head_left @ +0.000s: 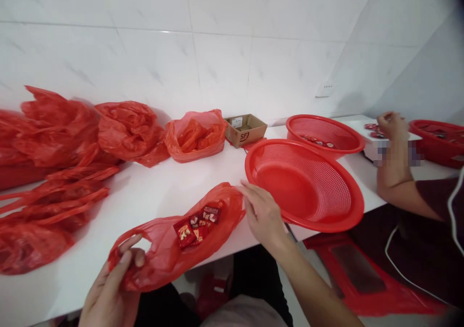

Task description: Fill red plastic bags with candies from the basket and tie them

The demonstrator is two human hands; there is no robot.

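A red plastic bag (pixel 163 259) is stretched sideways at the table's front edge, its mouth facing up. Inside it lie several small dark red printed packets (pixel 195 228). My left hand (pixel 116 274) grips the bag's left end, fingers hooked through a handle loop. At the bag's right end, my right hand (pixel 263 213) pinches the rim, thumb and fingers drawn together. Just right of that hand stands a red perforated plastic basket (pixel 337 182), tilted a little, with no packets visible in it.
Several bunched red bags (pixel 126 128) line the left and back. An open cardboard box (pixel 250 133) stands by the wall. Behind the near basket, another red basket (pixel 326 128) holds small packets. At right, a co-worker's hand (pixel 393 124) is over a white box, near a third basket (pixel 438 148).
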